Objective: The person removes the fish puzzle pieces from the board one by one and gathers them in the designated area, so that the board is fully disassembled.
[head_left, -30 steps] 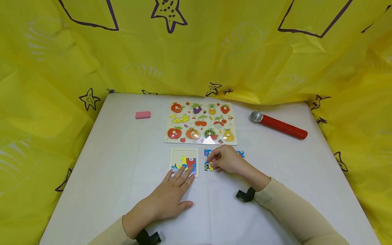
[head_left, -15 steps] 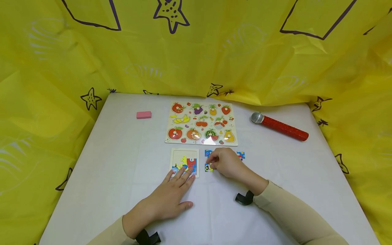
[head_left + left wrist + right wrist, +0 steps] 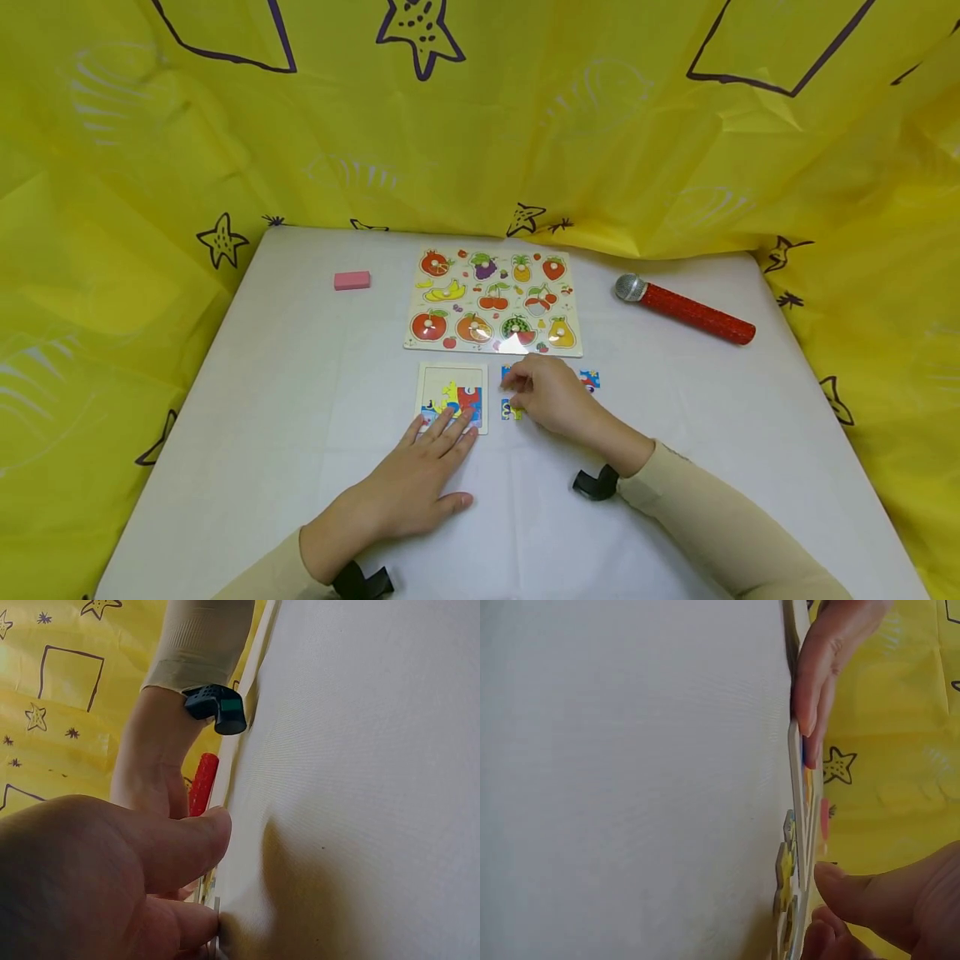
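My left hand point(image 3: 416, 479) lies flat, its fingertips resting on the lower edge of a small wooden puzzle tray point(image 3: 453, 373). Inside that tray are several fitted jigsaw pieces point(image 3: 468, 396) in red, yellow and blue. Just right of the tray, my right hand point(image 3: 555, 392) hovers low over loose pieces, fingers bent, thumb and index apart. No piece shows between them. A yellow-and-blue jigsaw piece point(image 3: 507, 409) lies under its thumb, and another piece point(image 3: 590, 380) shows beyond the knuckles. The right wrist view has loose pieces point(image 3: 784, 874) edge-on near the thumb; the palm hides others.
Behind the tray lies a fruit knob puzzle board point(image 3: 491, 283). A pink block point(image 3: 352, 281) sits at back left, and a red microphone point(image 3: 686, 312) at back right. Yellow patterned cloth point(image 3: 480, 125) hangs around the white table point(image 3: 300, 375).
My right hand shifts slightly up and left over the loose pieces, and its thumb and index part more. The left hand stays on the tray.
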A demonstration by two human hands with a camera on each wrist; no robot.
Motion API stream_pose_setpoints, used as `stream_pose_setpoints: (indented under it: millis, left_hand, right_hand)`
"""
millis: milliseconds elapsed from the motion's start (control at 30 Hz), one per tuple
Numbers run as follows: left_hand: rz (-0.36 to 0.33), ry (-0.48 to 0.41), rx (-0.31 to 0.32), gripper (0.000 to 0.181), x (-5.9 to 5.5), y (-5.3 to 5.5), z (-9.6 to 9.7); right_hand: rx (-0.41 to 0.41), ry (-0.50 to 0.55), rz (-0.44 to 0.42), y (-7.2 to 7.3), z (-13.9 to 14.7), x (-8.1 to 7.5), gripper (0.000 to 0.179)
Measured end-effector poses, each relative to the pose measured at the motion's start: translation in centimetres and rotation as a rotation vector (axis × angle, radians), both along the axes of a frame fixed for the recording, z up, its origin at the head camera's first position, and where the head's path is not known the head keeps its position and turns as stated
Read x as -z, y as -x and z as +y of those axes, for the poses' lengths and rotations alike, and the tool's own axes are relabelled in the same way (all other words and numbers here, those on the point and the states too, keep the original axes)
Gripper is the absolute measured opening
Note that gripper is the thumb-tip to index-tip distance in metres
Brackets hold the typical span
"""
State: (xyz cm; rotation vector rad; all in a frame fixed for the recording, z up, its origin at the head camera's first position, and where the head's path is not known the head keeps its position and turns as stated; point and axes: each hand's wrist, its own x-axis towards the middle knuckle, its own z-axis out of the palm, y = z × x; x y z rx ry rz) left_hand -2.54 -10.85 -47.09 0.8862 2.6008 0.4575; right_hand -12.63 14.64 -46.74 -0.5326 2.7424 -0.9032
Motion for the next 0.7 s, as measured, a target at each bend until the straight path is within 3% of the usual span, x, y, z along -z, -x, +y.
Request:
stream_pose_setpoints:
  millis: [267,433,567,700]
  left_hand:
    - [0.002,0.001,0.0,0.082,-0.1,0.0,0.1]
    - [0.01,-0.004,0.005,0.082,0.0,0.0,0.1]
    - [0.006,-0.005,0.01,0.082,0.1,0.0,0.1]
    - [-0.005,-0.008,0.007,0.082,0.1,0.1,0.1]
  right_hand:
    - [-0.036,0.138,-0.066,1.2,-2.3,-0.7,0.022]
    - [-0.076,0.199,-0.161,1.9,-4.3,-0.9,0.025]
    - [-0.113,0.204,-0.228,2.6,-5.6,-0.5,0.025]
    - [-0.157,0.145,-0.218,3.0,-6.4,0.0,0.026]
